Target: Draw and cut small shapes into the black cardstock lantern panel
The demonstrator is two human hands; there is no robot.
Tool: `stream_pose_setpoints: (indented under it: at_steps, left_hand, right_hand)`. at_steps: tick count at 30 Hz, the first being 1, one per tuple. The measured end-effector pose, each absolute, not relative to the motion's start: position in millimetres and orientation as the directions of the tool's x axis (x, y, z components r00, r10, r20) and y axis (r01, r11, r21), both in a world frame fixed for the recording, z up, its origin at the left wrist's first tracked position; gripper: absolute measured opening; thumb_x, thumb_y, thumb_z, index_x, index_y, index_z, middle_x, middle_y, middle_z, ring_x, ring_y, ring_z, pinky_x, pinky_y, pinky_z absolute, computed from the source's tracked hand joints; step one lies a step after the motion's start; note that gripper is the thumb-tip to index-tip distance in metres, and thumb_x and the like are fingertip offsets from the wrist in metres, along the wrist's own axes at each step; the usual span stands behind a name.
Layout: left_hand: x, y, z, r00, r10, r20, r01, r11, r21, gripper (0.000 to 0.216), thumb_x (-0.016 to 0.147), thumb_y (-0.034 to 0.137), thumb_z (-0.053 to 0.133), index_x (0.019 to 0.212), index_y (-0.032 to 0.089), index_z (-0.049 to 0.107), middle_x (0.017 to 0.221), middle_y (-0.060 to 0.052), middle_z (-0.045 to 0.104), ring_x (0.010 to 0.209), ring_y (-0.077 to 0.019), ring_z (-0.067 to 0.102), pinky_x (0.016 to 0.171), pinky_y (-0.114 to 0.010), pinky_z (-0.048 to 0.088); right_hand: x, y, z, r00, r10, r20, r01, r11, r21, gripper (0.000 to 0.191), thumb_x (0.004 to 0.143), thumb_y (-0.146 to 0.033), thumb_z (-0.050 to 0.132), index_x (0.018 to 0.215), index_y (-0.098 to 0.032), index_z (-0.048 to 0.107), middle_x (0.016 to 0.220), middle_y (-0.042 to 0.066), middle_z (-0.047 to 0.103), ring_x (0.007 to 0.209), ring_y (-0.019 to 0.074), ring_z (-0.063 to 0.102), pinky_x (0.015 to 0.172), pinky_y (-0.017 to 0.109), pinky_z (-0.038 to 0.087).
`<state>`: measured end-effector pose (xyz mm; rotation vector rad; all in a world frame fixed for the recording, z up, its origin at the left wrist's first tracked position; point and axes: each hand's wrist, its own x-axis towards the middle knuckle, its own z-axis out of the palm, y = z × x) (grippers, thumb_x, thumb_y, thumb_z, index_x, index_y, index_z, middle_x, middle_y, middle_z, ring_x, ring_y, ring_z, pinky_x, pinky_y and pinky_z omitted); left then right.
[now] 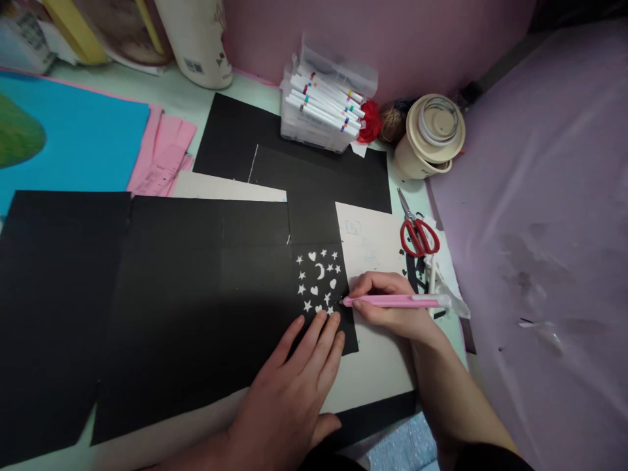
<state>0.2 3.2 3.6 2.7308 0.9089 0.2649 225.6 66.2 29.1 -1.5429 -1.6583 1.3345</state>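
Observation:
A black sheet of card (pixel 196 281) lies flat, with several small star, heart and moon shapes (pixel 320 271) showing white near its right end. My right hand (pixel 392 304) grips a slim pink craft knife (pixel 392 301) like a pen, its tip at the card just right of the shapes. Flat on the card, with fingers stretched out, my left hand (pixel 299 379) presses just below the shapes, its fingertips touching the lowest ones. Under the card is a white sheet (pixel 373 248).
Red-handled scissors (pixel 419 235) lie at the right beside small black cut scraps (pixel 417 271). Behind stand a clear case of white markers (pixel 321 108) and a beige lidded cup (pixel 429 137). Blue (pixel 93 131) and pink sheets (pixel 161 147) lie at left. A pale purple wall (pixel 534 216) borders the right side.

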Motion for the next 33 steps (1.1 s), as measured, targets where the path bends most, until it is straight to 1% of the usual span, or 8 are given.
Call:
stream_pose_setpoints:
  at_steps: [7,15,19,23,30,33]
  left_hand:
    - [0.8,2.7,4.0,0.785,0.61,0.11,0.561,-0.774,0.295,0.087,0.08,0.072,0.053,0.142,0.011,0.044,0.155,-0.015,0.031,0.145,-0.029,0.021,0.12,-0.046,-0.001]
    - [0.8,1.1,2.8,0.79,0.607,0.086,0.56,-0.772,0.3,0.089,0.079,0.071,0.055,0.143,0.012,0.043,0.156,-0.015,0.028,0.146,-0.0292,0.018,0.12,-0.047,-0.001]
    - [0.9,1.9,3.6,0.788,0.609,0.087,0.564,-0.772,0.295,0.087,0.08,0.071,0.053,0.143,0.012,0.043,0.156,-0.014,0.03,0.146,-0.029,0.018,0.12,-0.046,0.0]
    - [0.6,2.4,4.0,0.788,0.608,0.093,0.562,-0.773,0.296,0.088,0.08,0.072,0.053,0.143,0.012,0.044,0.156,-0.014,0.028,0.145,-0.0288,0.019,0.12,-0.046,0.0]
    - [1.0,2.8,4.0,0.789,0.606,0.103,0.557,-0.776,0.298,0.088,0.078,0.071,0.056,0.142,0.011,0.045,0.156,-0.015,0.03,0.145,-0.0294,0.02,0.119,-0.047,-0.001]
    - [0.5,2.2,3.9,0.788,0.608,0.103,0.561,-0.776,0.29,0.087,0.079,0.072,0.054,0.142,0.012,0.045,0.155,-0.015,0.032,0.145,-0.0292,0.02,0.12,-0.047,-0.001]
  right_hand:
    - [226.3,64.9,28.2,-0.254,0.937,-0.24,0.429,-0.113,-0.896,0.007,0.079,-0.025,0.068,0.078,-0.018,0.069,0.074,0.002,0.069,0.063,0.0123,0.057,0.055,0.025,0.044]
    - [227.1,64.4,27.1,-0.287,0.93,-0.23,0.402,-0.101,-0.91,0.007,0.079,-0.025,0.069,0.08,-0.018,0.069,0.074,0.002,0.069,0.062,0.0114,0.056,0.055,0.024,0.043]
    - [225.8,64.5,27.1,-0.264,0.938,-0.224,0.434,-0.092,-0.896,0.006,0.079,-0.024,0.067,0.077,-0.018,0.068,0.073,0.002,0.068,0.062,0.0118,0.057,0.054,0.024,0.043]
    - [224.7,64.7,27.4,-0.238,0.943,-0.234,0.447,-0.108,-0.888,0.009,0.078,-0.026,0.068,0.073,-0.018,0.066,0.07,0.002,0.067,0.061,0.0117,0.055,0.054,0.025,0.042]
    - [225.5,64.2,26.4,-0.224,0.947,-0.228,0.433,-0.113,-0.894,0.01,0.078,-0.025,0.068,0.072,-0.018,0.065,0.069,0.002,0.066,0.061,0.0122,0.055,0.054,0.025,0.042]
    - [226.5,63.6,25.6,-0.246,0.945,-0.214,0.404,-0.101,-0.909,0.007,0.079,-0.024,0.068,0.075,-0.019,0.066,0.072,0.001,0.067,0.063,0.0122,0.056,0.055,0.025,0.042]
